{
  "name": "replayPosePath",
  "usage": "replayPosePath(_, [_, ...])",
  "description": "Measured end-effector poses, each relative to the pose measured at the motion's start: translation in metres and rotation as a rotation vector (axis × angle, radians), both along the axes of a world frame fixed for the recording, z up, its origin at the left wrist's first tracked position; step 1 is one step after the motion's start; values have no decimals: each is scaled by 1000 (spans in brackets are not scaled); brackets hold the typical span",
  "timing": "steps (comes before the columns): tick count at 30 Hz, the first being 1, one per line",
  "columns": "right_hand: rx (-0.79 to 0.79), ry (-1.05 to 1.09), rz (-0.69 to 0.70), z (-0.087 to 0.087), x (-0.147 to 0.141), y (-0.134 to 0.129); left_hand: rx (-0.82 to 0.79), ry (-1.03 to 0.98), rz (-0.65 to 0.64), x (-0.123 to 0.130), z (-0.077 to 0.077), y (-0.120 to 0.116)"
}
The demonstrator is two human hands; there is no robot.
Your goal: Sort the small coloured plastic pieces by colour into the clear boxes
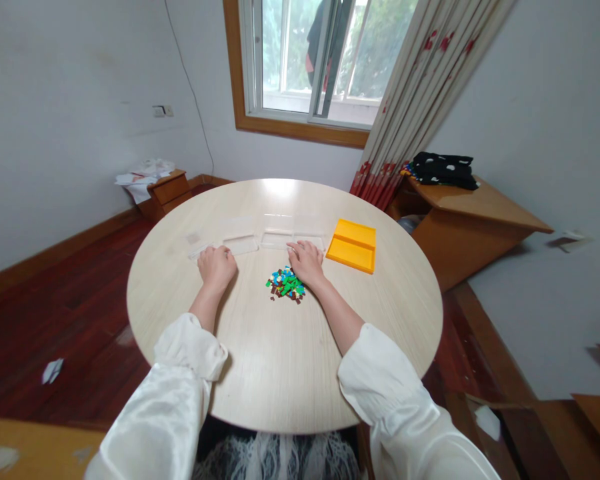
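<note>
My left hand (217,267) rests on the table with its fingers curled, at the near edge of a clear plastic box (241,245). What it holds, if anything, is hidden. Just behind the pile, my right hand (306,261) lies palm down, fingers stretched forward and slightly apart, touching or over the front of another clear plastic box (276,238). A small heap of tiny building bricks (286,285) in green, blue, brown and cream lies beside the right wrist. To the right of that hand is an open yellow two-part tray (351,256).
The round pale wooden table (270,373) has its near edge at my lap. A tilted wooden cabinet (485,213) with folded black cloth (443,170) stands at the right. Papers (145,175) lie on a small drawer unit (170,191) at the left.
</note>
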State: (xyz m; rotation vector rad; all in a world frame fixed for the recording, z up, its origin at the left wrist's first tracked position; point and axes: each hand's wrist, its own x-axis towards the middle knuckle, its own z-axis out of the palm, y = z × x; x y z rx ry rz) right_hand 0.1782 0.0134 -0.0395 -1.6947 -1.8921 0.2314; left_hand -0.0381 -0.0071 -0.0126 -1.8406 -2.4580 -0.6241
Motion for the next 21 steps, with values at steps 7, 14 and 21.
replayPosePath(7, [-14, -2, 10, 1, 0, -1, -2, 10, 9, 1, 0, 1])
replayPosePath(14, [-1, 0, 17, 1, 1, 0, 1, -3, 1, 3, -1, 2])
replayPosePath(21, [2, 7, 18, 0, 1, 0, 8, -9, -32, 6, -2, 2])
